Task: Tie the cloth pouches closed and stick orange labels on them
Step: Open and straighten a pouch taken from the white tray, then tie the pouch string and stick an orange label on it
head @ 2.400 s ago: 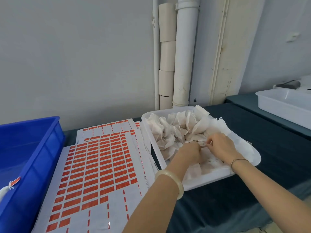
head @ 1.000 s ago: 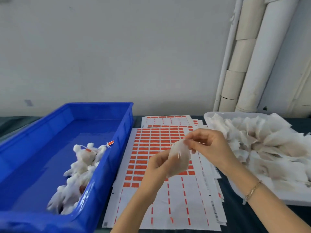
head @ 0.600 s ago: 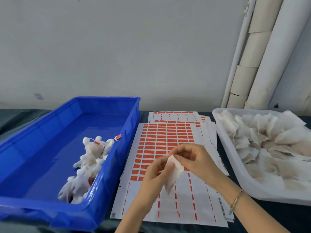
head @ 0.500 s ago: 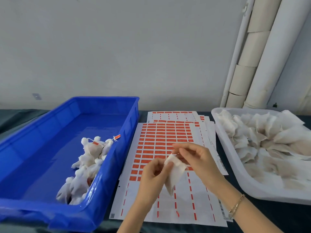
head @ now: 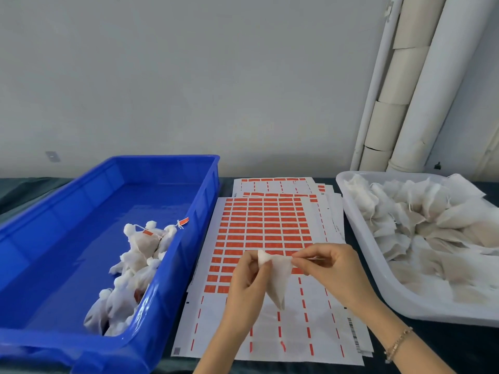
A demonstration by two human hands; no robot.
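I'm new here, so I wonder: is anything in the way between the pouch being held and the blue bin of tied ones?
Nothing visible does. The left hand and right hand hold the pouch above the label sheets; only the wall of the blue bin lies between, its top open.

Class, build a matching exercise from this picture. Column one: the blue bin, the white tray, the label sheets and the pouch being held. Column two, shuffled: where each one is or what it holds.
Column one
1. blue bin
2. white tray
3. label sheets
4. held pouch

Column two
a. lies between the two containers
b. gripped by the left hand and pinched by the right hand
c. holds tied pouches
d. holds untied pouches

Pairs: 1-c, 2-d, 3-a, 4-b.
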